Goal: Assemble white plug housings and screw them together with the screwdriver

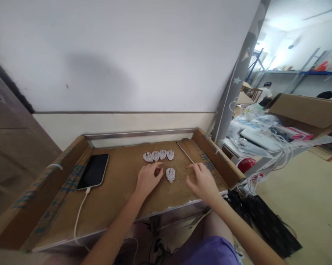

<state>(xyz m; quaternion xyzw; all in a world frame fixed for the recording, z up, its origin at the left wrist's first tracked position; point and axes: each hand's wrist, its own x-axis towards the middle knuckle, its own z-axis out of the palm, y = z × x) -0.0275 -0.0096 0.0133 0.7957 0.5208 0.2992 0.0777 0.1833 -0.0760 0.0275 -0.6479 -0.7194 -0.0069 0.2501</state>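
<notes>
My left hand [148,178] rests on the cardboard-lined worktop [118,191], fingers curled with the tips pinched near a clear plastic plug part [170,174] just to its right. My right hand [203,179] lies palm down right of that part, fingers bent and apart, touching the cardboard among tiny dark specks. A row of several clear plastic plug parts [159,155] stands behind both hands. A thin metal rod [185,152] lies slanted at the back right.
A black phone [93,171] with a white cable [79,217] lies at the left. Raised cardboard walls [218,156] edge the worktop. Right of it, a cluttered table [265,138], a cardboard box [306,110] and black bags on the floor [265,224]. A person sits far back.
</notes>
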